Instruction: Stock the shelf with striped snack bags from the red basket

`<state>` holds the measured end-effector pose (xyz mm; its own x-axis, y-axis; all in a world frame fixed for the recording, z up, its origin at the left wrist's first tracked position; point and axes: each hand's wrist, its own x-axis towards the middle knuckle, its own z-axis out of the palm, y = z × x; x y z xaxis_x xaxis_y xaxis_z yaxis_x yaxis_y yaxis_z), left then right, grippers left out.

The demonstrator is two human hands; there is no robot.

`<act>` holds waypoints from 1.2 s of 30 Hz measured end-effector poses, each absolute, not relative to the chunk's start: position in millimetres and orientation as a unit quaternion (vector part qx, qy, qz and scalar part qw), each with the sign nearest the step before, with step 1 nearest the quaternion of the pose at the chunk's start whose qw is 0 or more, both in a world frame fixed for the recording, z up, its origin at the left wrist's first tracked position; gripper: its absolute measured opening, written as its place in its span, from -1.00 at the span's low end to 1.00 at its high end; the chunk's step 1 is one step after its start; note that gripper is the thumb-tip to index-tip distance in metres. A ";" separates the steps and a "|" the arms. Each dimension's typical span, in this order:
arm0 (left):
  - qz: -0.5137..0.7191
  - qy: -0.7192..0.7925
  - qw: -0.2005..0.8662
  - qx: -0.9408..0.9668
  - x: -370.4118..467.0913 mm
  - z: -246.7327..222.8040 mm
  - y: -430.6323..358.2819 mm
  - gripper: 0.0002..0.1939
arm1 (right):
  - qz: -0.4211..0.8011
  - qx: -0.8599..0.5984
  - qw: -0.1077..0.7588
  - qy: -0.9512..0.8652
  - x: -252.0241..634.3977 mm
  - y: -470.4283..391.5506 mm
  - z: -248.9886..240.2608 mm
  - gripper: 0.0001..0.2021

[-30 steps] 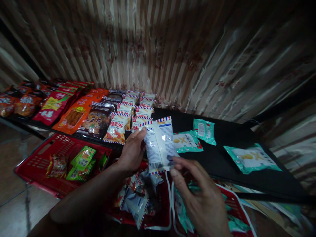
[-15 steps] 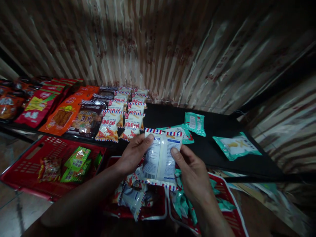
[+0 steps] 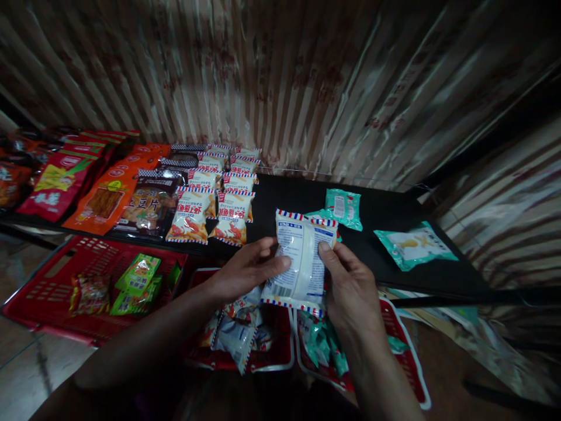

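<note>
At black shelf (image 3: 287, 196) | left fingers (image 3: 262, 245), right fingers (image 3: 328, 257) pinching white packet (image 3: 302, 266) | left thumb (image 3: 279, 266) lower than before

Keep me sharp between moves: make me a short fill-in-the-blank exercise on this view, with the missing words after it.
1. The left hand and right hand each rest a ____ on the striped bag.
2. Its barcode is near the lower ____ corner.
3. The teal bags are toward the black shelf's ____ end.
4. The green packets lie in a ____ basket.
Missing words: thumb; left; right; red.
</note>
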<state>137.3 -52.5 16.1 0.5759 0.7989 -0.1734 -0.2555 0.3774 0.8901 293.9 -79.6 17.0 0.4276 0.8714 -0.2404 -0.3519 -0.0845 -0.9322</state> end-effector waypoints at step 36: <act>0.481 0.350 0.704 0.389 133.7 8.1 -36.7 -0.51 | 0.530 -0.549 0.565 -0.314 291.9 -85.1 14.3 -0.68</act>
